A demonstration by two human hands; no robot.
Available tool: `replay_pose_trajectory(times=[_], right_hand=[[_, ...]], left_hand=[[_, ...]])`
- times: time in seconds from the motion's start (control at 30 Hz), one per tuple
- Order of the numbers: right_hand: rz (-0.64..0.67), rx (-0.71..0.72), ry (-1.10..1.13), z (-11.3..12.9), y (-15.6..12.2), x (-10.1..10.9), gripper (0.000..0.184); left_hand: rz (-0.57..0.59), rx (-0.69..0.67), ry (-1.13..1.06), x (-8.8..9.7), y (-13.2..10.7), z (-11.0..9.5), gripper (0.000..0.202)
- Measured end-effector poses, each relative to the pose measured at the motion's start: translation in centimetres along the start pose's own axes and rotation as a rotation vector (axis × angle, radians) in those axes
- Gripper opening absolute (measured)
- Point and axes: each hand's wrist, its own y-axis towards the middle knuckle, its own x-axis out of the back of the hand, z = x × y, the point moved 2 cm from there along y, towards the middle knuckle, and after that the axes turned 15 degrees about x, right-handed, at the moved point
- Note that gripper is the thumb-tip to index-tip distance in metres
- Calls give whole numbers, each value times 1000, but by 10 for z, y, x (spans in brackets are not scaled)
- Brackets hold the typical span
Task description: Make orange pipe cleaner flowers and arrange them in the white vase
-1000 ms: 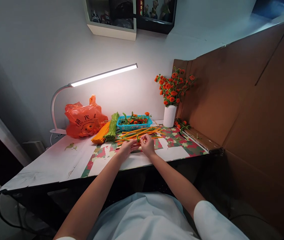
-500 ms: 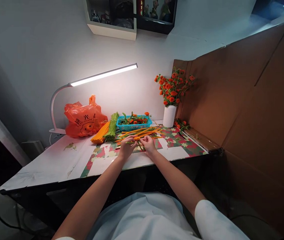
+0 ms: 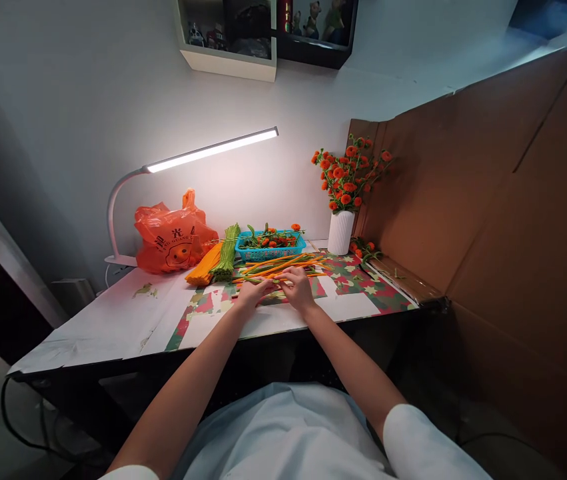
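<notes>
My left hand (image 3: 253, 294) and my right hand (image 3: 297, 288) meet low over the near part of the table, fingers pinched close together. Between them runs a green pipe cleaner stem (image 3: 276, 282), small and partly covered by the fingers. Whether an orange flower head is still on it, I cannot tell. Just beyond the fingers lie loose orange and green pipe cleaners (image 3: 308, 261). An orange bundle (image 3: 204, 268) and a green bundle of pipe cleaners (image 3: 226, 252) rest to their left.
A blue basket (image 3: 270, 253) of orange flowers stands behind. Farther right is a white ribbed vase (image 3: 340, 233) with orange flowers, beside a cardboard wall (image 3: 503, 213). An orange plastic bag (image 3: 176, 237) and a lit desk lamp (image 3: 213, 148) occupy the left back.
The orange flower head seen between my fingertips is now covered. My right hand has turned over the piece, and its fingers reach farther across toward my left hand. The view has shifted slightly.
</notes>
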Motion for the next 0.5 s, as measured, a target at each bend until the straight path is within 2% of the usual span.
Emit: replay_pose_trajectory(times=[0.27,0.5], right_hand=[[73,79,-239,1,-1,-4,18],[148,131,-269,3,-1,-6,16]], left_hand=[[-33,44,0,5,0,1,23],[8,106,-39,8,2,0,20]])
